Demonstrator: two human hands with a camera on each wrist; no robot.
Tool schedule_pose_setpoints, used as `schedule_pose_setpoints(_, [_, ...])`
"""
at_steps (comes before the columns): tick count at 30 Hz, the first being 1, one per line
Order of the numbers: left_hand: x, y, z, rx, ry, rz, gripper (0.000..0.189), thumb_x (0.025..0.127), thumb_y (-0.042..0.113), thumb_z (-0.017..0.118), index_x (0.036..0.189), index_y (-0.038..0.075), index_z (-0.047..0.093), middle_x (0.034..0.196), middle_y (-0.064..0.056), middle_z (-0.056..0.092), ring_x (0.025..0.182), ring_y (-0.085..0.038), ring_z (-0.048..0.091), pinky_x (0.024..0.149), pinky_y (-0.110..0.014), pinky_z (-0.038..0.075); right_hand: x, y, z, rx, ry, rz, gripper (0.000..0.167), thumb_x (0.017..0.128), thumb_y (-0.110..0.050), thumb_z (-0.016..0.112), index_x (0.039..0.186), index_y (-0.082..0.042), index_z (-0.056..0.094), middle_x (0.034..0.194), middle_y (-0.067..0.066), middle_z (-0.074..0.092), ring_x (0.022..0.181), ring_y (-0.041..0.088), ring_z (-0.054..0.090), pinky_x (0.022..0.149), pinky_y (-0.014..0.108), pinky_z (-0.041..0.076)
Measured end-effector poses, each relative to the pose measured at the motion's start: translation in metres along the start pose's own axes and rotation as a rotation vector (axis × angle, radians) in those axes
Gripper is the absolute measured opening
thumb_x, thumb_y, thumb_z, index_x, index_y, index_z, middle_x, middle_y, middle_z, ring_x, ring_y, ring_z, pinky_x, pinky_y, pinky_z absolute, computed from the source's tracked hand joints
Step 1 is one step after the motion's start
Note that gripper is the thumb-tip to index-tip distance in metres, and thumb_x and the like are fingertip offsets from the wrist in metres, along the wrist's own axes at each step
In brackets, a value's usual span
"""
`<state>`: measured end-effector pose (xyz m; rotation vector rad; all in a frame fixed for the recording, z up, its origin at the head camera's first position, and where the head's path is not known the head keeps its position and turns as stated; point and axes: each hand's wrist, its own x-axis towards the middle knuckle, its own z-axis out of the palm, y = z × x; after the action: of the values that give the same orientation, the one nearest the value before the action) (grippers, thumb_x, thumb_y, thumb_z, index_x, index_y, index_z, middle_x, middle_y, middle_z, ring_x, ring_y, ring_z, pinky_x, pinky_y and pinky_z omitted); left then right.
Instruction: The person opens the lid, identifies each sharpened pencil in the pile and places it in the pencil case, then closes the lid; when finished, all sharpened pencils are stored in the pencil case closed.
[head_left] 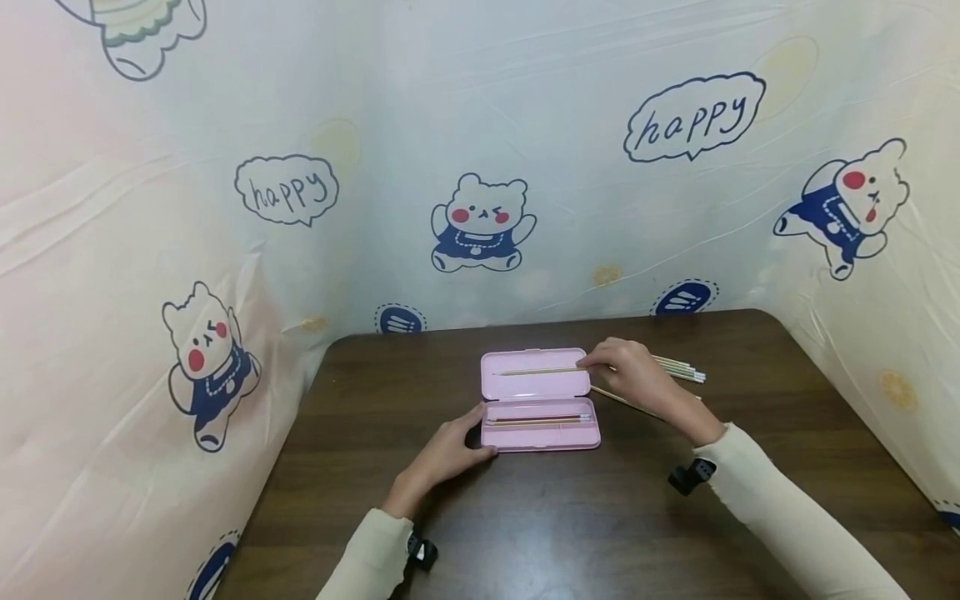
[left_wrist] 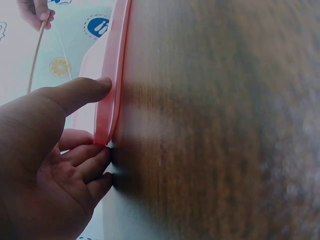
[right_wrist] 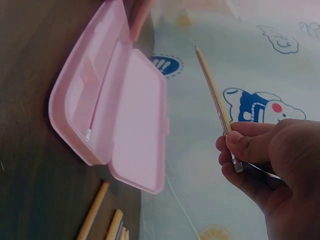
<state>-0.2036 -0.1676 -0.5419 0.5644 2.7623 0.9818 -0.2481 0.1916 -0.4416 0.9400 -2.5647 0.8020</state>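
An open pink pencil case point(head_left: 547, 448) lies on the brown table, its lid point(head_left: 491, 385) folded back on the far side. In its tray are a few pencils point(head_left: 536, 422). At the case's left end my left hand point(head_left: 442, 452) holds the near corner, thumb on the front wall and fingers against the end. My right hand point(head_left: 637, 379) pinches a yellow-striped pencil point(right_wrist: 212, 90) close to its eraser end. That pencil is raised over the lid, its tip pointing left in the head view.
Several pencils point(head_left: 684, 370) lie bunched to the right of the case, partly behind my right hand. One more loose pencil point(head_left: 626, 402) slants across the table point(head_left: 390, 392) below my right wrist. A printed curtain point(head_left: 585, 217) hangs behind the table and along both sides.
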Motion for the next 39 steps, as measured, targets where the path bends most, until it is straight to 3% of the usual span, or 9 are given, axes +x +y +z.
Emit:
schedule_pose_setpoints(9, [-0.002,0.001,-0.002,0.021,0.002,0.029,0.084,0.098,0.036,0.078,0.165,0.005,0.037,0.172,-0.014,0.038,0.155,-0.035,0.044,0.124,-0.057,0.04,-0.003,0.003,0.023,0.004,-0.025,-0.034,0.023,0.088,0.01,0.078,0.103,-0.006,0.085,0.093,0.003,0.081,0.084,0.017,0.07,0.076,0.039,0.06])
schedule_pose_setpoints(20, [-0.003,0.002,-0.002,-0.006,0.002,0.007,0.083,0.099,0.037,0.077,0.166,0.009,0.037,0.173,-0.012,0.035,0.158,-0.033,0.04,0.126,-0.055,0.037,-0.012,0.014,0.053,0.009,-0.147,0.041,0.024,0.093,0.008,0.073,0.108,-0.008,0.085,0.106,0.005,0.082,0.099,0.022,0.076,0.089,0.045,0.064])
schedule_pose_setpoints(30, [-0.002,0.0,0.0,0.0,0.005,0.006,0.083,0.099,0.038,0.077,0.166,0.009,0.037,0.173,-0.012,0.035,0.157,-0.033,0.041,0.126,-0.055,0.038,-0.015,0.021,0.077,-0.036,-0.193,0.033,0.021,0.093,0.003,0.076,0.103,-0.013,0.086,0.101,0.0,0.082,0.095,0.016,0.075,0.089,0.043,0.063])
schedule_pose_setpoints(39, [-0.001,0.002,-0.001,-0.005,-0.004,0.005,0.084,0.099,0.039,0.076,0.167,0.01,0.035,0.174,-0.011,0.034,0.159,-0.032,0.039,0.126,-0.054,0.037,-0.024,0.022,0.083,-0.062,-0.238,0.011,0.032,0.094,0.012,0.067,0.108,-0.01,0.085,0.104,0.003,0.08,0.1,0.021,0.069,0.094,0.045,0.061])
